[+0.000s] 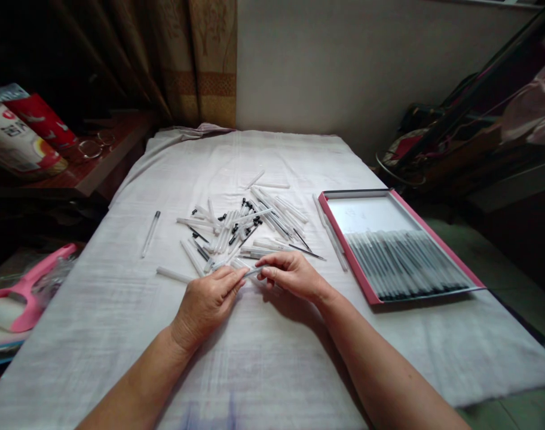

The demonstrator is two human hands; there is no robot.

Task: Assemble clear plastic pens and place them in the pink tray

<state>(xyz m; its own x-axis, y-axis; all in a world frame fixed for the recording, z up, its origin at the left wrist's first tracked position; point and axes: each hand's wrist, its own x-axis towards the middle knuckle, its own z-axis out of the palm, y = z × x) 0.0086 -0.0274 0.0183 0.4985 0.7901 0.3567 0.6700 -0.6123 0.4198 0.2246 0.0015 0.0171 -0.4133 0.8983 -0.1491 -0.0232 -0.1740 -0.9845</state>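
Between my two hands, low over the cloth, is a pen [253,272] with a pale, translucent barrel. My left hand [214,298] pinches its left end, and my right hand [293,275] has its fingers closed on the right end. Parts of the pen are hidden by the fingers. Just beyond them spreads a loose heap of clear pen barrels [225,233], small black parts [245,209] and dark thin refills [306,251]. One pen with a dark end [150,234] lies apart on the left.
To the right, a pink-edged box [357,269] holds a row of many pens [402,263]. A long clear strip [330,233] lies along its left side. At far left are pink-handled scissors [30,292], and a jar [19,140] and glasses [93,147] on a wooden cabinet.
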